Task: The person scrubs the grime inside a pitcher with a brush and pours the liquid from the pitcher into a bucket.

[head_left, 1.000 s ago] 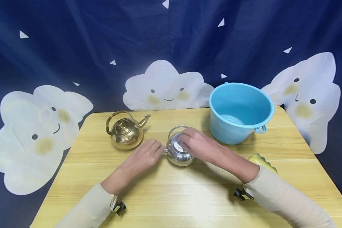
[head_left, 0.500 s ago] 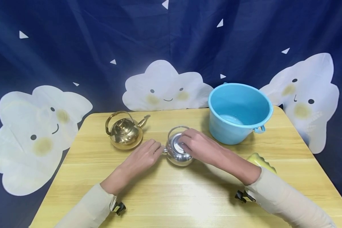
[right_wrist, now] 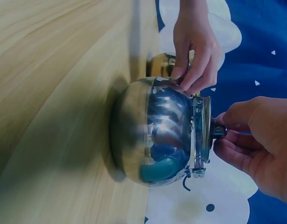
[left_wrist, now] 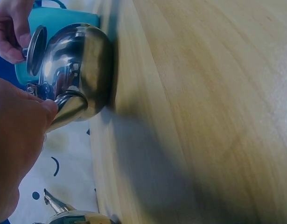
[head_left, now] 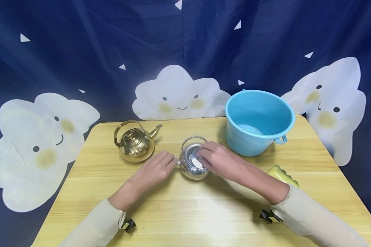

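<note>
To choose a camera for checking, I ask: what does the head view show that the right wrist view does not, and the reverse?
Head only: the yellow object, the bucket seen directly, both sleeves. Right wrist only: a clear look at the knob of the lid, pinched by the right grip. Both: that grip, the lid, the left grip, the silver kettle, the table, and the gold kettle, partly hidden in the second.

Glossy metal kettle (head_left: 193,171), wooden table (head_left: 179,212)

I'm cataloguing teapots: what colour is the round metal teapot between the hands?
The round metal teapot is shiny silver, best seen in the head view.
</note>
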The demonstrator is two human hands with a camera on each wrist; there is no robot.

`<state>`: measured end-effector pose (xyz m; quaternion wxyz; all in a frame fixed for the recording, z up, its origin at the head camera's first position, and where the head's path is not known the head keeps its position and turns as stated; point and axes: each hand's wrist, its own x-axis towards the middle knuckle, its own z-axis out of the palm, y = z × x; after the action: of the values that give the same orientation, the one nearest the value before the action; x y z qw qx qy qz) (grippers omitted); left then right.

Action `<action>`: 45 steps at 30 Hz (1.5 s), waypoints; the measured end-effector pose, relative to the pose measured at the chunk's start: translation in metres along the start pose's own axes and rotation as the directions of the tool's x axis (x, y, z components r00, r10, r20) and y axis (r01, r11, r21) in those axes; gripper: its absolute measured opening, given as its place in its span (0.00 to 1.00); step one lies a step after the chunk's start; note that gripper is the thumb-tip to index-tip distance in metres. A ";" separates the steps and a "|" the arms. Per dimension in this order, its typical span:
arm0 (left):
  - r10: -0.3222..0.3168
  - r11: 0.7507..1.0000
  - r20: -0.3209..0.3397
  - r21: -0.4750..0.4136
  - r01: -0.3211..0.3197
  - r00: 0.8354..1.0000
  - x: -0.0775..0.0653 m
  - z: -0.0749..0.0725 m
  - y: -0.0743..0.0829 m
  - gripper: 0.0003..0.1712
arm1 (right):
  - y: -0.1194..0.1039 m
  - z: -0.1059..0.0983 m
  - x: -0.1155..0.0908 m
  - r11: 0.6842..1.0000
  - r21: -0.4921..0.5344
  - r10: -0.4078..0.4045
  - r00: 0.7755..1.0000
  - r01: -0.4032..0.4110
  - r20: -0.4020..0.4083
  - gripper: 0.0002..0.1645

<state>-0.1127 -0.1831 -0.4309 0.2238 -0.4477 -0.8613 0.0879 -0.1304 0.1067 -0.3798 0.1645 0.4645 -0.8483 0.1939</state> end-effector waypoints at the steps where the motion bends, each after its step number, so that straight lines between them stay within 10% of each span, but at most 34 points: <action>1: 0.000 1.000 0.002 0.001 0.000 1.000 0.000 0.000 0.000 0.18 | 0.000 0.000 -0.001 1.000 -0.001 -0.007 1.000 0.007 -0.007 0.09; 45: 0.009 0.999 0.015 0.052 -0.010 1.000 0.004 0.002 0.000 0.12 | 0.007 -0.015 -0.046 1.000 0.013 0.025 0.999 -0.024 -0.032 0.15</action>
<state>-0.1154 -0.1797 -0.4311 0.2287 -0.4452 -0.8581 0.1147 -0.1114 0.1509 -0.3887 0.1729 0.4519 -0.8499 0.2089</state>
